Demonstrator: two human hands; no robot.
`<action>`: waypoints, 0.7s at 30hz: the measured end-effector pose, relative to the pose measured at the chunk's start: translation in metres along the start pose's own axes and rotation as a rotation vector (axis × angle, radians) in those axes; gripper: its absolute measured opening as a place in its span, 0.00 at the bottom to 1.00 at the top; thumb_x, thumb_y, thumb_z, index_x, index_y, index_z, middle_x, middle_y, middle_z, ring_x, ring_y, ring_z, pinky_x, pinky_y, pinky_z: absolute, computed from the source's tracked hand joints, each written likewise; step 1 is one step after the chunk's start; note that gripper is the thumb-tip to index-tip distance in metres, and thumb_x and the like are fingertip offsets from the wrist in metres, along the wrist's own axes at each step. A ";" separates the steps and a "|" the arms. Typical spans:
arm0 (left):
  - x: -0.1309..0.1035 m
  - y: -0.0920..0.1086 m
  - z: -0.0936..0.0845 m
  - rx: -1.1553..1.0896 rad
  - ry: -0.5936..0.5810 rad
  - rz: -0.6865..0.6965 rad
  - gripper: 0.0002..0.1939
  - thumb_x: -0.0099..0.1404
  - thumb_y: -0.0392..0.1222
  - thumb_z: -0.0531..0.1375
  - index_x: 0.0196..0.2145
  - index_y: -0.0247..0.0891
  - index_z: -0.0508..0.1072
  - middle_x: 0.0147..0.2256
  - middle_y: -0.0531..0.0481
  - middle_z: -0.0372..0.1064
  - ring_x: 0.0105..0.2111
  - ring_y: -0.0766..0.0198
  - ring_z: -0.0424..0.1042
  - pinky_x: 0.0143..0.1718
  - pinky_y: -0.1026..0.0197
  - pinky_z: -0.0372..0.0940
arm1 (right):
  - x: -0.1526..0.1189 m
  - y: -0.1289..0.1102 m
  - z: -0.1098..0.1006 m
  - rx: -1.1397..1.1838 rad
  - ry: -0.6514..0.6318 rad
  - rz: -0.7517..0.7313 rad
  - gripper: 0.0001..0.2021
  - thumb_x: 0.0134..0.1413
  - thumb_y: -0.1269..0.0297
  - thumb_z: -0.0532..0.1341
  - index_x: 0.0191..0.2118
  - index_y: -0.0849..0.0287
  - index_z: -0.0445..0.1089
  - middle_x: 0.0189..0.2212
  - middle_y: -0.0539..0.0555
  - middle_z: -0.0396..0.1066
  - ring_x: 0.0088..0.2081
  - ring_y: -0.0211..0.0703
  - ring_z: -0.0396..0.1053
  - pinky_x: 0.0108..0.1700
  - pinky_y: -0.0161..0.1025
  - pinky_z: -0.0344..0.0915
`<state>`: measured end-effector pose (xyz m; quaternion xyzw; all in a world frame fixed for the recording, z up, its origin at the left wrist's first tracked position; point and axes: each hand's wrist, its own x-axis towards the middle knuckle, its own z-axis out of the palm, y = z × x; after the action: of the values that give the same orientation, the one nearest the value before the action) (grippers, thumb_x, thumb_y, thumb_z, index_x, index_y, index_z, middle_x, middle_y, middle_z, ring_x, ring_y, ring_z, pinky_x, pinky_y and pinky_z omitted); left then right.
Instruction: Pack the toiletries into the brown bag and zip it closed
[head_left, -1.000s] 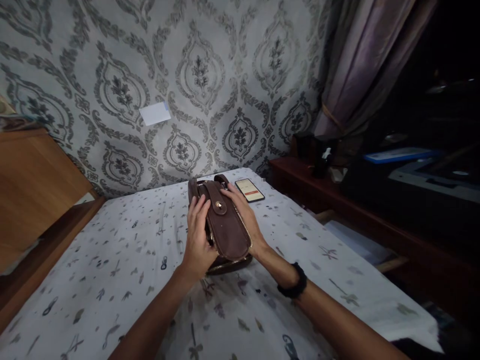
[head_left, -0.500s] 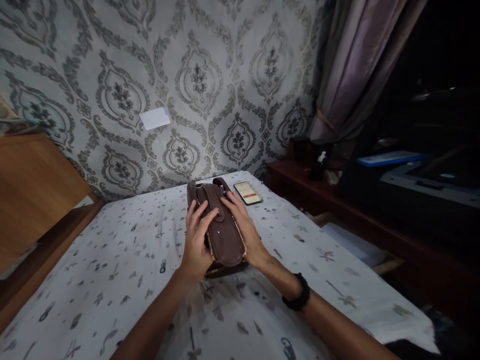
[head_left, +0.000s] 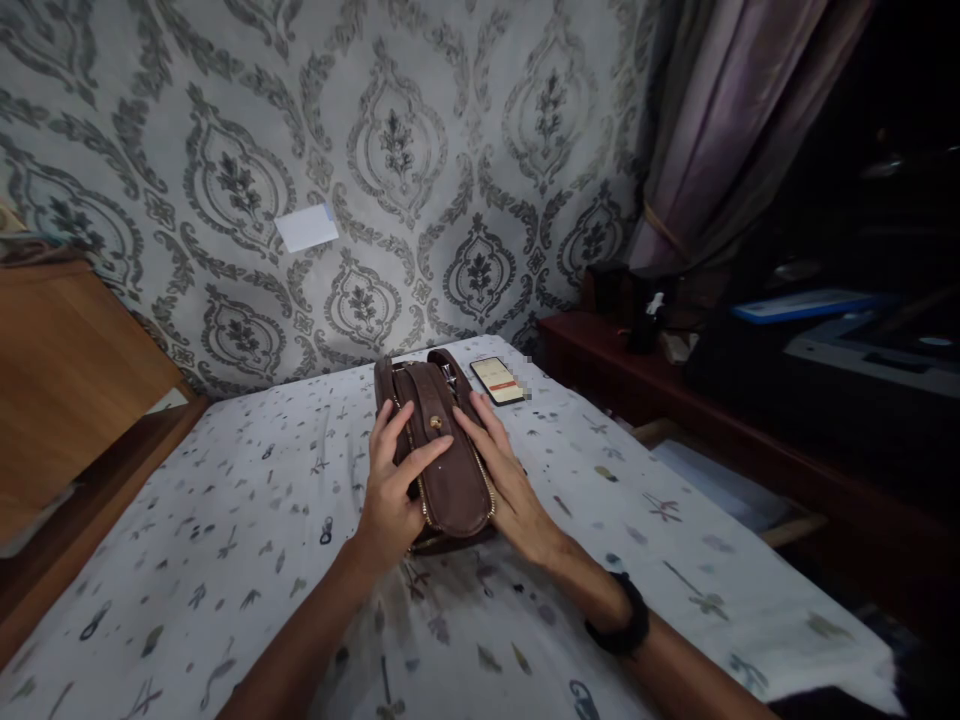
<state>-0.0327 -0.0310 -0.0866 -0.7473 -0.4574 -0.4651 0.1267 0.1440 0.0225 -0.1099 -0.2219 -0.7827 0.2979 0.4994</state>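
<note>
A brown leather bag [head_left: 453, 490] with gold zippers lies on the white patterned sheet [head_left: 262, 520]. Its strap with a gold stud runs along the top, and a handle loop stands at its far right. My left hand [head_left: 394, 492] rests along the bag's left side, fingers spread, thumb reaching over the top below the stud. Against the right side lies my right hand [head_left: 511, 485], its fingers apart and pointing forward. Neither hand is closed round the bag. Just beyond the bag's right side is a phone [head_left: 496, 381] with a lit screen.
A wooden board [head_left: 75, 370] stands at the left edge. Along the right runs a dark red ledge [head_left: 600, 355] with small dark objects, beside an open drawer [head_left: 720, 485]. Behind are a patterned wall with a white paper [head_left: 307, 228] and a purple curtain [head_left: 720, 130].
My left thumb has moved off the stud, lower and further right across the bag. My right hand has shifted slightly to the right. The view has shifted a little.
</note>
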 end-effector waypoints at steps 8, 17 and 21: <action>-0.002 0.002 0.002 -0.036 0.020 -0.058 0.14 0.71 0.43 0.58 0.53 0.49 0.75 0.66 0.43 0.54 0.70 0.46 0.47 0.65 0.35 0.56 | -0.013 -0.008 -0.012 0.122 -0.025 0.110 0.23 0.70 0.52 0.48 0.67 0.38 0.58 0.75 0.40 0.33 0.74 0.49 0.35 0.73 0.56 0.40; -0.004 0.002 0.000 -0.017 -0.051 -0.062 0.18 0.72 0.48 0.55 0.57 0.51 0.71 0.68 0.43 0.50 0.71 0.43 0.44 0.65 0.33 0.55 | -0.018 -0.006 -0.010 0.018 -0.040 0.066 0.40 0.57 0.50 0.65 0.71 0.41 0.48 0.75 0.50 0.31 0.73 0.59 0.37 0.69 0.62 0.49; -0.004 0.000 -0.015 -0.032 -0.220 -0.001 0.28 0.72 0.57 0.51 0.67 0.51 0.60 0.71 0.41 0.40 0.72 0.37 0.37 0.65 0.31 0.53 | -0.018 -0.005 -0.009 0.001 -0.036 0.055 0.39 0.58 0.51 0.64 0.71 0.41 0.48 0.75 0.52 0.34 0.73 0.58 0.39 0.69 0.62 0.50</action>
<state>-0.0422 -0.0426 -0.0817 -0.7954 -0.4617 -0.3875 0.0635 0.1590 0.0096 -0.1157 -0.2376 -0.7852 0.3157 0.4769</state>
